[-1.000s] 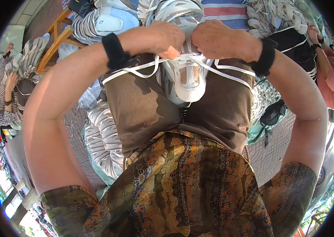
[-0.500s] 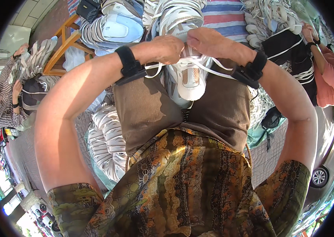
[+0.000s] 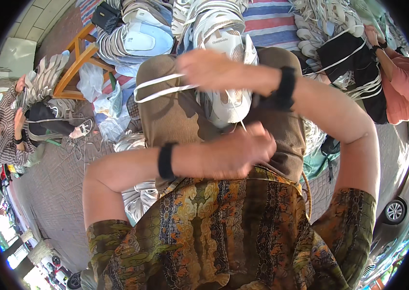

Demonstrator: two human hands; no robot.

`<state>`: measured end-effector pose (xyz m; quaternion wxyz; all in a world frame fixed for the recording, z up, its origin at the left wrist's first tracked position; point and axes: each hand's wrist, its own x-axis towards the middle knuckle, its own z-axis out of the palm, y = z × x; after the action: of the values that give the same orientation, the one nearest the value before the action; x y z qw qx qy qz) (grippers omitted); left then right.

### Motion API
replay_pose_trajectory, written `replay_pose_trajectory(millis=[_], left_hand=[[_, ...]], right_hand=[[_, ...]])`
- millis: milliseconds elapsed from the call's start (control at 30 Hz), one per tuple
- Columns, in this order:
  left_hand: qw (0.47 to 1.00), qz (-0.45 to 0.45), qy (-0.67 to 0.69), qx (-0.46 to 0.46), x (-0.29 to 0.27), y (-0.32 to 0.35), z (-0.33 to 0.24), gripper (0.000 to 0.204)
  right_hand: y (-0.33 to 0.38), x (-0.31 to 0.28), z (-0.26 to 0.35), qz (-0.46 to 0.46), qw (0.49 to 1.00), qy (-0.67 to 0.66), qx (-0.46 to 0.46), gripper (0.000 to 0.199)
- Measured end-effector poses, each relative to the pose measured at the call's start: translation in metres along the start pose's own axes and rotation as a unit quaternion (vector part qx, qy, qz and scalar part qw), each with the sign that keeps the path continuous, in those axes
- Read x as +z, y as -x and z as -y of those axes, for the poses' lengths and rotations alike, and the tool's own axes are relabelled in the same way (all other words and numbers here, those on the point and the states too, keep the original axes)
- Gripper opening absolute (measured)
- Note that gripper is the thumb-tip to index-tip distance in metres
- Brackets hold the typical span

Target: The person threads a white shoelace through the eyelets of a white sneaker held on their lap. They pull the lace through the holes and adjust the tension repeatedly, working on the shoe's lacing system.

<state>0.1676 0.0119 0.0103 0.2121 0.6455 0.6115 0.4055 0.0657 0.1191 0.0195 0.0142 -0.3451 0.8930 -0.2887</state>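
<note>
A white and beige sneaker rests between my knees, toe toward me. My right hand reaches across above its laced part, blurred, with fingers closed. A loop of flat white shoelace sticks out from that hand to the left, over my left knee. Nearer to me, my left hand is closed in front of the toe, also smeared by motion. A thin length of white lace runs from the shoe to its fingers. The middle of the shoe is hidden behind my right hand.
Stacked shoe uppers with pale blue insides lie ahead on the left beside a wooden stool frame. More white shoes are heaped ahead on the right, on striped cloth. Co-workers sit at left and right.
My hands were together over the shoe's tongue. My left hand has come back toward my lap, while my right has crossed left, with a lace loop now trailing from it.
</note>
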Motion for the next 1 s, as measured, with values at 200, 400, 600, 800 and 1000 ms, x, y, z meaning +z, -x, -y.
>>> replay_pose_trajectory(millis=[200, 400, 600, 800, 1000], left_hand=[[0.983, 0.018, 0.138, 0.117, 0.017, -0.013, -0.085, 0.011], [0.949, -0.206, 0.22, 0.094, -0.075, -0.04, -0.086, 0.007], [0.937, -0.298, 0.175, 0.041, -0.188, -0.087, -0.049, 0.019], [0.94, -0.217, -0.182, -0.192, -0.167, -0.062, 0.094, 0.02], [0.948, -0.121, -0.157, -0.249, -0.1, 0.015, 0.078, 0.023]], right_hand=[[-0.065, 0.022, 0.135, 0.016, 0.891, -0.424, -0.161, 0.018], [-0.003, -0.045, 0.062, -0.087, 0.95, -0.235, 0.185, 0.024], [0.111, -0.042, -0.009, -0.069, 0.968, -0.007, 0.24, 0.019], [0.157, 0.02, -0.005, -0.003, 0.965, 0.122, 0.232, 0.028], [0.154, 0.004, 0.003, -0.024, 0.961, 0.155, 0.227, 0.011]])
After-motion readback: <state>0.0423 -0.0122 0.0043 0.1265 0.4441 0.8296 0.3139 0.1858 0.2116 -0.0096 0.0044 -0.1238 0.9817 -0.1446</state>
